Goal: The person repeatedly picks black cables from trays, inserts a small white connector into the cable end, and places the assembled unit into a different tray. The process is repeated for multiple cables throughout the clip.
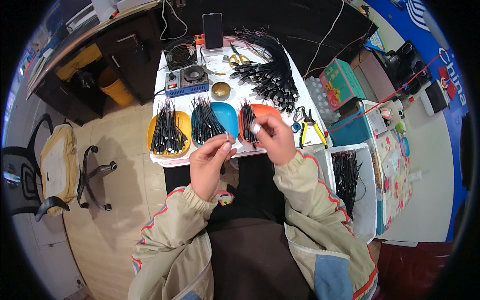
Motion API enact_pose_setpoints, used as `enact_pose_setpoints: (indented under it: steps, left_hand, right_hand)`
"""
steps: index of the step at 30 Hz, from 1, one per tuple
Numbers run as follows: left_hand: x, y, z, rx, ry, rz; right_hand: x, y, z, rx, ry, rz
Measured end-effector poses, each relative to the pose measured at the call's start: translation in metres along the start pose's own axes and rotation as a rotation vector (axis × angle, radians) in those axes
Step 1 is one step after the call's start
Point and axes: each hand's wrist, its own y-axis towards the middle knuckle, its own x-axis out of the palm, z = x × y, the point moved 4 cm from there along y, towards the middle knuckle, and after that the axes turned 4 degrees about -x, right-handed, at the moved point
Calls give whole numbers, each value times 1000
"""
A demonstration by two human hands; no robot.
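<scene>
Frame centre: your left hand (209,164) pinches thin pale strand (228,136); right hand (278,141) half-curled by orange plastic tray (266,109), hold unclear. Likely strand-handling step; next needs steady pinch.

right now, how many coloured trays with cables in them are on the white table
3: the yellow tray at left, the blue tray in the middle, and the orange tray at right, partly hidden by the right hand.

Yellow tray (186,121); blue tray (228,117); orange tray (268,110); black cables (205,123); red-striped sleeves (172,215)
</scene>
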Motion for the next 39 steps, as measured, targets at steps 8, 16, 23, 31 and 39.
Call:
enact_pose_setpoints:
  steps: [8,16,23,31,39]
  left_hand:
    - [16,-9,8,66,23,-75]
    - [13,-12,5,90,140,-83]
    - [13,-14,1,79,243,-39]
    - [12,-12,0,-34,166,-135]
    - [12,-11,-4,-180,-133,-183]
  right_hand:
    - [29,-38,-28,22,296,-266]
    - [22,-39,-27,2,143,-238]
    - [10,-31,-38,-60,110,-54]
    - [17,-26,-42,-90,139,-54]
    - [39,-38,-15,358,1161,-217]
